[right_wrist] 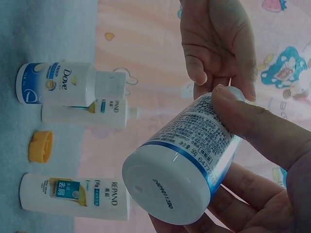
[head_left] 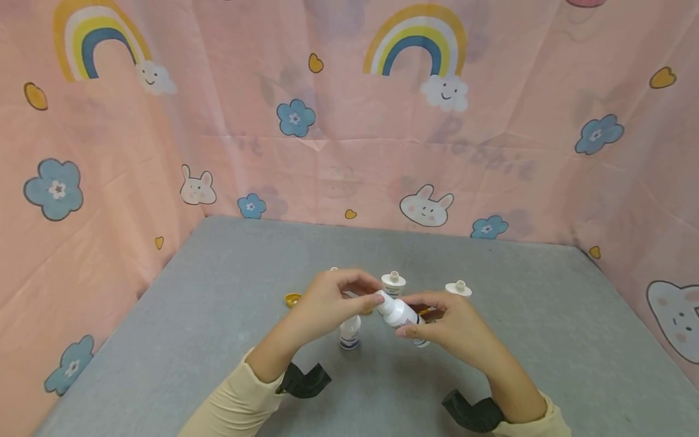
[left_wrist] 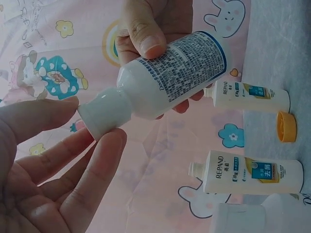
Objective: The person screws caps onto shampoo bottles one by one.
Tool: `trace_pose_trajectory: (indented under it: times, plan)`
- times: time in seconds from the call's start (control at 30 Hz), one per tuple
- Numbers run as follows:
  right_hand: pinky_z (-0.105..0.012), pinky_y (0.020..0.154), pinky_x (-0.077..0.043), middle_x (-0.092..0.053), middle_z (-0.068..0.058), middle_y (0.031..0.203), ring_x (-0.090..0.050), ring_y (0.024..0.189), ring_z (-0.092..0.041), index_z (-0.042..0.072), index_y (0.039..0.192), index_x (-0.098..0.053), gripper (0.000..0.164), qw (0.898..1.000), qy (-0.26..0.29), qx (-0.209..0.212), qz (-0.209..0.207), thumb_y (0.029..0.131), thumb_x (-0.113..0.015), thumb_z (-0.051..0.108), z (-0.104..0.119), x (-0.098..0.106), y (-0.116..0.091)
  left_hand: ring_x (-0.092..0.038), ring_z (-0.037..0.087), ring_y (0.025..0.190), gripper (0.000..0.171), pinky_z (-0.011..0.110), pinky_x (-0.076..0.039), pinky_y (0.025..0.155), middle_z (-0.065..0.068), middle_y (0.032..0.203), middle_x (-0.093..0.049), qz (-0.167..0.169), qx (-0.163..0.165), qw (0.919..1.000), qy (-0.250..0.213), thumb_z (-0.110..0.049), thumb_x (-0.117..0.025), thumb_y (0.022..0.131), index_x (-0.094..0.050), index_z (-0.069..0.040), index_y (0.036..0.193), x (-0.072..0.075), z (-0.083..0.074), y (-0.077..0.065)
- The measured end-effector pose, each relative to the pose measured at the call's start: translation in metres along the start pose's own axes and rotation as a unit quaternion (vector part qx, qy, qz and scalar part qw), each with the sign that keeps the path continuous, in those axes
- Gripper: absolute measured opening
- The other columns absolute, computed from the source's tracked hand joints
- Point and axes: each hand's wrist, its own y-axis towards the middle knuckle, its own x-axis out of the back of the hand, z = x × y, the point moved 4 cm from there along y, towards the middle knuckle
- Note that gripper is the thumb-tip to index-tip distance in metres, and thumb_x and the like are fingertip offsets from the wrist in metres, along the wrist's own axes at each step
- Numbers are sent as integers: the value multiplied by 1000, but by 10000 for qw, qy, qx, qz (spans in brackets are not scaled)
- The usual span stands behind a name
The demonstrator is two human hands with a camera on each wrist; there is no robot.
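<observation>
Tilted in the air in front of me is a white shampoo-style bottle (left_wrist: 170, 73) with a blue band and small printed text. My right hand (head_left: 455, 325) grips its body, thumb on the label side. With thumb and fingers, my left hand (head_left: 330, 303) pinches the white cap (left_wrist: 108, 112) at the top end. The cap sits on the bottle's neck. A capped white Dove bottle (right_wrist: 58, 85) stands upright on the table, just below my left hand in the head view. Two uncapped REPAND bottles (left_wrist: 252, 172) stand behind my hands.
A yellow cap (head_left: 292, 299) lies on the grey table (head_left: 262, 261), left of my left hand. Another yellow cap (right_wrist: 41, 146) lies between the REPAND bottles. One more bottle top (head_left: 334, 268) shows behind my left hand. A pink patterned curtain (head_left: 349, 145) encloses the table.
</observation>
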Motion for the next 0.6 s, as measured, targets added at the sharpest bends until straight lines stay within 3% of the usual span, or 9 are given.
trace_pose_trajectory:
  times: [0.37,0.6]
  plan:
    - [-31,70,-57,-72,-8,113,-64,97,-20,11,114,-74,40,10000,-27,51,11,79,-85,27,0,0,0,-69,10,93,20,21,-58,78,1,109,-73,189,-250,9995,-68,-19,-73,91,-75,-16,111,-1,-1,-1]
    - [-31,69,-58,-72,-9,112,-64,97,-20,10,115,-73,42,10000,65,7,25,79,-85,27,0,1,0,-68,18,109,36,25,-58,85,4,125,-69,229,-192,9993,-240,-20,-73,91,-67,-14,126,-1,-2,-1]
